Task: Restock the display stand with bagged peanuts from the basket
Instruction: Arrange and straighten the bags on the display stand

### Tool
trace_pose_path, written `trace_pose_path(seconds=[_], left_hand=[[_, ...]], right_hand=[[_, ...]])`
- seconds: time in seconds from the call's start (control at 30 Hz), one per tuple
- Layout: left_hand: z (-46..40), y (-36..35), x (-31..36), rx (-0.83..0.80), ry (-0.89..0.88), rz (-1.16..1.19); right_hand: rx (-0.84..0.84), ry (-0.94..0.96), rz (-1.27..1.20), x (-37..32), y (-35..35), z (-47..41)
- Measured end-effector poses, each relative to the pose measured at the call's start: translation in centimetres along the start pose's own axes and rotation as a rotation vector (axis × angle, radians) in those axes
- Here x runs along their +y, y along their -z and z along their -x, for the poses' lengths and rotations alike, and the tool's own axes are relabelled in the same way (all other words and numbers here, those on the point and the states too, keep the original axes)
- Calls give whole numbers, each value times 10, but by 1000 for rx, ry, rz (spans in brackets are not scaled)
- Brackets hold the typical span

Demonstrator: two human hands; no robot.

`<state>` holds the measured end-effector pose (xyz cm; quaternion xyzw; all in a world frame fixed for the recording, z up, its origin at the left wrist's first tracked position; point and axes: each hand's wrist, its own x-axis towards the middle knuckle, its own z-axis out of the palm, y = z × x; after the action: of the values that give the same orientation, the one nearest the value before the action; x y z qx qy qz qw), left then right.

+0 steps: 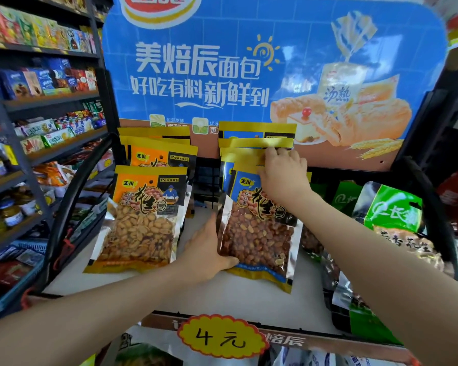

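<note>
- Holding the front blue peanut bag [257, 233] at its lower left edge, the left hand [209, 249] has its thumb curled onto the bag's face.
- Right hand [283, 173] rests on the gold top edges of the blue stack, fingers bent over them.
- Blue stack, centre: at least four bags, leaning back against the display stand [222, 294].
- Orange peanut bags [143, 220], left: three counted.
- Green bags [391, 212] at right: two visible.
- One yellow price tag [221, 336] near.

free: shelf gap [196, 228] between bag rows | blocked: backboard [249, 62]
</note>
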<state>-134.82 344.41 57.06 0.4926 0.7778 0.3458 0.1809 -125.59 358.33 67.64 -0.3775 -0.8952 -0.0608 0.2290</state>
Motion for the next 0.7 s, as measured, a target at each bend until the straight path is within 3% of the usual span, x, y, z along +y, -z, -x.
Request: trace_pose_path(seconds=[0.1, 0.2, 0.47, 0.57, 0.7], left_hand=[[0, 0, -3, -26, 20, 20], [-1, 0, -3, -50, 50, 30], [4, 1, 12, 12, 58, 57], [4, -2, 21, -12, 95, 238], [-2, -3, 22, -17, 120, 267]], right_hand=[[-89, 3, -138, -7, -1, -5], [-72, 102, -203, -17, -6, -5], [194, 213, -32, 6, 7, -20], [164, 243, 74, 3, 13, -28], [149, 202, 129, -4, 15, -33]])
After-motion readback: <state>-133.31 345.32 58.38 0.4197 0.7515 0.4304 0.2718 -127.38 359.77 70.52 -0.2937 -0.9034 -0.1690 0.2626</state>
